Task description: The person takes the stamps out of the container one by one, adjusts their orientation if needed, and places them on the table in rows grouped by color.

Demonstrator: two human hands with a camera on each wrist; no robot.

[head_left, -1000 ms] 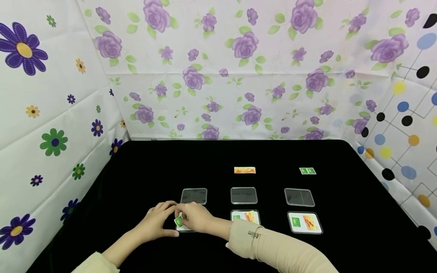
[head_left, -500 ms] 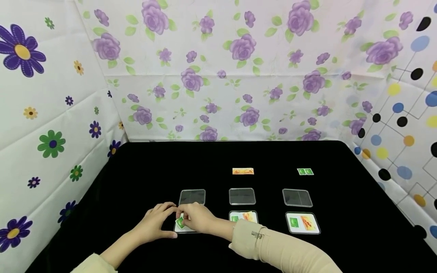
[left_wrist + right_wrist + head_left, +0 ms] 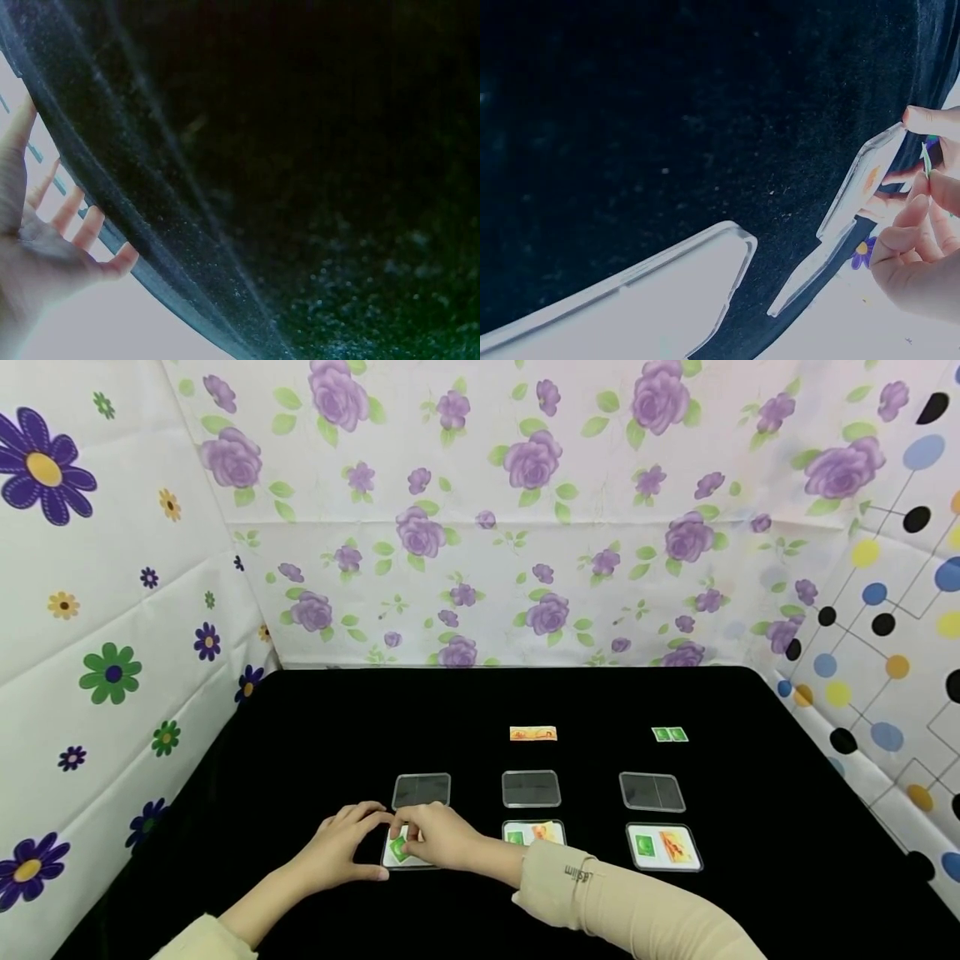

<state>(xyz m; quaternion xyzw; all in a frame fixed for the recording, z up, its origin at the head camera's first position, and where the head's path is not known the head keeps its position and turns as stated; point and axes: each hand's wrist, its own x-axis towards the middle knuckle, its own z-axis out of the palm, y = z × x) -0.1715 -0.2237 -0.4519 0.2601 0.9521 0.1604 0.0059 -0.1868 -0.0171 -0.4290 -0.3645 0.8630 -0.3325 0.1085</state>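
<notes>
Slightly inward, compared with a second ago, the green stamp [image 3: 398, 850] is now set over the left case [image 3: 405, 867]: its outer edge then overlapped the case's left rim, and now it is seen within it. A small shift to the right is also made by the right hand [image 3: 444, 837], by which the stamp is pinched narrowly between thumb and finger, as is shown more closely from the right wrist. The stamp is tilted, and whether its underside is touching the white card cannot be told.

Little change is seen in the left hand [image 3: 337, 847]; its fingers are spread wide, and the case's left side is spanned by it, with the thumb rested at the near corner. An orange mark [image 3: 871, 178] is also seen on this case from the right wrist.

By this shift, the stamp is judged to be nearer a settled spot, though its placing is unfinished while the pinch is kept. In the middle case [image 3: 534, 821] and the right case [image 3: 665, 869], green and orange pieces are already laid side by side; the clear tray [image 3: 422, 775] behind is left untouched.
</notes>
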